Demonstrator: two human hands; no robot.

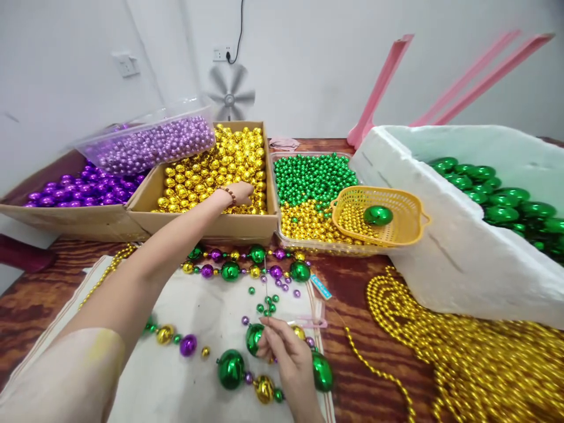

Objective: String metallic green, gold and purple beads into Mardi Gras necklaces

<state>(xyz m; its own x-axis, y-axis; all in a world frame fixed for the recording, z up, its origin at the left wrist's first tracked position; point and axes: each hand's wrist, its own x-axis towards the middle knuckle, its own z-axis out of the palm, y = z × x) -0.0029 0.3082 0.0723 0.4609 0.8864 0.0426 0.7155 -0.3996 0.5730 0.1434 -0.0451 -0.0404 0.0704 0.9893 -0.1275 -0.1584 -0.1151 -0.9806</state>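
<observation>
My left hand [240, 192] reaches into the cardboard box of shiny gold balls [194, 182], near its right front corner. Its fingers are hidden behind the hand, so I cannot see whether they grip a ball. Low in the middle, my right hand [288, 355] is closed, thumb and fingers pinched together over the white cloth [194, 305]. A thin needle-like wire [266, 288] rises from its fingertips. Against those fingers rests a large green ball [254, 339], and another green ball [323, 371] shows beyond the hand. Small loose green beads [268, 305] and purple beads [282, 284] lie in front.
Purple balls [83, 188] fill a left box, with a clear tub of lilac beads [154, 144] above. A tray of green and gold beads [312, 176] bears a yellow basket [414, 220]. At right stand a foam box [440, 235] and gold bead strings [484, 364]. Finished-looking strands [230, 271] cross the cloth.
</observation>
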